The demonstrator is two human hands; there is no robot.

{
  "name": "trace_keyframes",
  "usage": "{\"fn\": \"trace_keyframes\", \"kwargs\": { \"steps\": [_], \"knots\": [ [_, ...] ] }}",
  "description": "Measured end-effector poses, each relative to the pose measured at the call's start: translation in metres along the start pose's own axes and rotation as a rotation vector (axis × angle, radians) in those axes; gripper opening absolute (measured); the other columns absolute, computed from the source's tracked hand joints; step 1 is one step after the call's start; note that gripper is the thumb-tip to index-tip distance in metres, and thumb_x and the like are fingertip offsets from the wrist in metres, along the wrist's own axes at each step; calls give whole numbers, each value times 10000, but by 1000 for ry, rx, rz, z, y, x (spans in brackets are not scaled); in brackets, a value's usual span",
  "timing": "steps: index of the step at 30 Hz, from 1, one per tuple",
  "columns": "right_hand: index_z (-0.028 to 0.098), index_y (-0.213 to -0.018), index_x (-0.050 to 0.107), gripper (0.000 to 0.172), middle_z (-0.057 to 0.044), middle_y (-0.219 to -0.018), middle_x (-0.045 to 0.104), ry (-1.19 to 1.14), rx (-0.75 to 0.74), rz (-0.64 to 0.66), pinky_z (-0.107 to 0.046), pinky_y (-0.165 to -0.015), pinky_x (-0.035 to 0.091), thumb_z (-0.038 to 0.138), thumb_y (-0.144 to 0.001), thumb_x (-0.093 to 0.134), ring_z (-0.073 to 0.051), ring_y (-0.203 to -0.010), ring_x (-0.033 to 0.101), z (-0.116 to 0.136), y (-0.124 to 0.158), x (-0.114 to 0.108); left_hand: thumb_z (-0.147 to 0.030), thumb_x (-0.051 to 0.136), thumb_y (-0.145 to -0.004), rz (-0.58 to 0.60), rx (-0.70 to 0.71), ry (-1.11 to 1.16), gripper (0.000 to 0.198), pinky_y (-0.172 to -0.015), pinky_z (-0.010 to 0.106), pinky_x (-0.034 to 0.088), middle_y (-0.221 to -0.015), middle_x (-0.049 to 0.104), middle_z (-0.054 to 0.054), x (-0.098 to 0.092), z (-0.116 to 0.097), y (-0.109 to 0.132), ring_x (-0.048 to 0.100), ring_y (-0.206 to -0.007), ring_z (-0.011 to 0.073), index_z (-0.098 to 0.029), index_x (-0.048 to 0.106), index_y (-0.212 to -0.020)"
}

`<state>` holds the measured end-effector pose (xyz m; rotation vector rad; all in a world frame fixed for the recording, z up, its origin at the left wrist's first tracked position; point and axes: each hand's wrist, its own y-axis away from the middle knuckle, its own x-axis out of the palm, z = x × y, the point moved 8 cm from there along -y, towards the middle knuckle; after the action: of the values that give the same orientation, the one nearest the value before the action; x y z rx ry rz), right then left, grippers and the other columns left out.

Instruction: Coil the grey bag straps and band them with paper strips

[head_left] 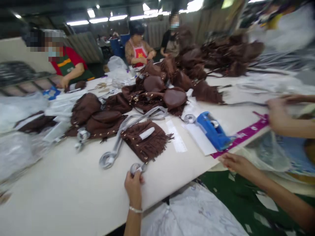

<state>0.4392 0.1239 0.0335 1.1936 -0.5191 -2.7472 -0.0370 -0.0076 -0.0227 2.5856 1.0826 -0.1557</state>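
Observation:
My left hand (134, 185), a light bracelet on its wrist, pinches a grey-wrapped ring (136, 168) at the near corner of a brown fringed bag (140, 144). The bag lies flat on the table with a white wrapped piece on it. Beyond it runs a grey-wrapped strap (119, 141) ending in another wrapped ring (106, 160). My right hand (235, 163) is at the table's edge, just below a blue tape dispenser (213, 131). Its fingers are closed together; whatever they hold is too blurred to make out.
Brown bags (169, 82) pile up along the table (73, 193). A purple strip (248, 132) lies under the dispenser, close to a co-worker's hand (278, 113) on the right. White plastic (194, 213) hangs below the near edge. Several people work across the table.

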Motion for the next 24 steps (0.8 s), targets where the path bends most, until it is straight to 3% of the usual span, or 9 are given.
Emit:
{"fn": "trace_keyframes", "kwargs": {
  "steps": [3, 7, 9, 12, 16, 24],
  "knots": [
    [296, -912, 645, 194, -86, -764, 635, -207, -265, 325, -315, -591, 485, 453, -824, 572, -197, -654, 571, 66, 30, 60, -408, 644, -737, 48, 28, 98, 296, -433, 212, 429, -548, 561, -56, 4, -2, -1, 510, -449, 102, -147, 591, -864],
    [226, -957, 617, 258, -30, -746, 614, -447, -386, 694, -262, -571, 453, 453, -875, 525, -138, -607, 542, 160, 70, 162, -408, 622, -777, 49, 52, 93, 280, -482, 215, 436, -584, 557, -49, 1, -2, 2, 518, -484, 99, -148, 577, -868],
    [189, -931, 607, 260, -11, -726, 611, -565, -407, 770, -237, -545, 435, 430, -860, 536, -109, -563, 517, 196, 75, 210, -404, 621, -785, 68, 65, 98, 269, -498, 220, 436, -589, 559, -45, 0, -4, 5, 518, -492, 102, -149, 571, -857],
    [172, -922, 604, 220, 12, -688, 608, -646, -404, 748, -212, -497, 401, 362, -828, 544, -88, -507, 490, 223, 65, 264, -389, 619, -790, 93, 74, 109, 247, -501, 220, 430, -609, 569, -42, 0, -5, 5, 520, -510, 107, -156, 566, -855],
    [180, -918, 631, 196, 24, -641, 613, -611, -360, 660, -200, -445, 356, 303, -804, 530, -89, -463, 479, 229, 52, 297, -336, 592, -800, 133, 63, 148, 198, -490, 216, 417, -661, 579, -36, 3, -3, 1, 514, -524, 105, -161, 562, -887],
    [215, -852, 671, 171, 36, -589, 617, -464, -355, 493, -216, -466, 385, 274, -808, 516, -115, -461, 525, 237, 53, 296, -320, 595, -799, 159, 38, 217, 169, -472, 206, 386, -649, 567, -46, 2, -1, 0, 478, -501, 93, -171, 539, -857]
  ]
}}
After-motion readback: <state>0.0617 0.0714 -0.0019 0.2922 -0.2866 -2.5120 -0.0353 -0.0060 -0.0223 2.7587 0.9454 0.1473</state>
